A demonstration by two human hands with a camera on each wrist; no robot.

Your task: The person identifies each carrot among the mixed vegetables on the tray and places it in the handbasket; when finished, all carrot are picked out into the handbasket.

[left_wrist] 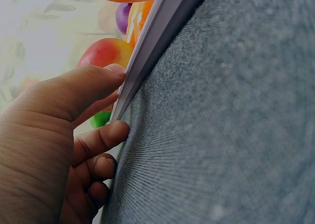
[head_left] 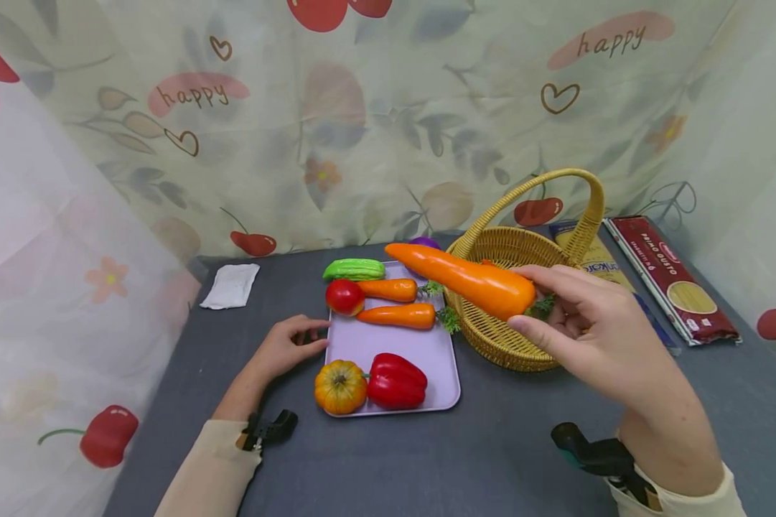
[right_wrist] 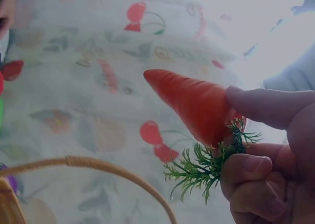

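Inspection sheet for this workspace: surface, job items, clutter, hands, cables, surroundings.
Surface: dark grey tabletop.
Job's things: raised carrot; lilac tray bearing two more carrots, red pepper, small pumpkin; red fruit and green vegetable at its left edge; wicker basket right of it.
Clutter: white packet left; red pasta pack, yellow-blue pack right.
Right hand: pinches raised carrot's broad end.
Left hand: touches tray's left edge.
Cables: nothing seen.
Surroundings: printed curtain behind and both sides.

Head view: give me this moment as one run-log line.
right hand: pinches raised carrot | left hand: touches left edge of tray | tray load includes: two other carrots, red pepper, pumpkin | basket: right of tray
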